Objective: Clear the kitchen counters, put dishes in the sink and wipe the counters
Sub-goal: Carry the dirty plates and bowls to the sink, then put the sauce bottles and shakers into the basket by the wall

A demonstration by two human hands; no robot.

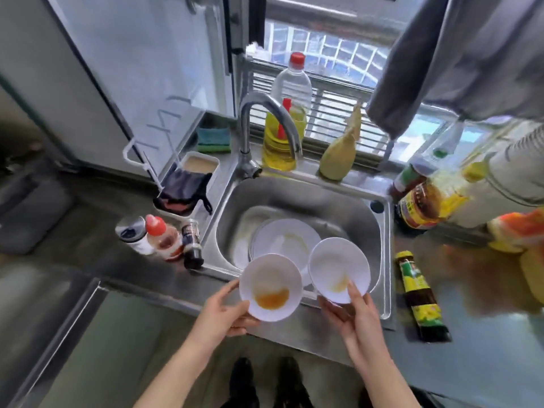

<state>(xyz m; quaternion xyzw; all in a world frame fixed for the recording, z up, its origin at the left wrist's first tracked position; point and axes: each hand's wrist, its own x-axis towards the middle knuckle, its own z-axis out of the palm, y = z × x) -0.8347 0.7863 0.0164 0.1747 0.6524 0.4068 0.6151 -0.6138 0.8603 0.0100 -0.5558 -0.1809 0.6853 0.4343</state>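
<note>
My left hand point(223, 312) grips a white bowl point(270, 278) with orange sauce pooled at its bottom, held over the sink's front rim. In my right hand point(353, 313) is a second white bowl point(338, 267) with a faint yellow smear, thumb inside its near edge. Both bowls hover above the steel sink point(365, 219). White plates point(282, 240) lie stacked in the basin beneath them.
A curved tap point(265, 113) stands behind the basin with oil bottles point(282, 134) and a yellow squeeze bottle point(338, 151). Seasoning jars point(164, 240) crowd the left counter beside a tray with a dark cloth point(184, 187). A sauce bottle point(419, 295) lies on the right counter; more bottles point(418, 201) stand behind.
</note>
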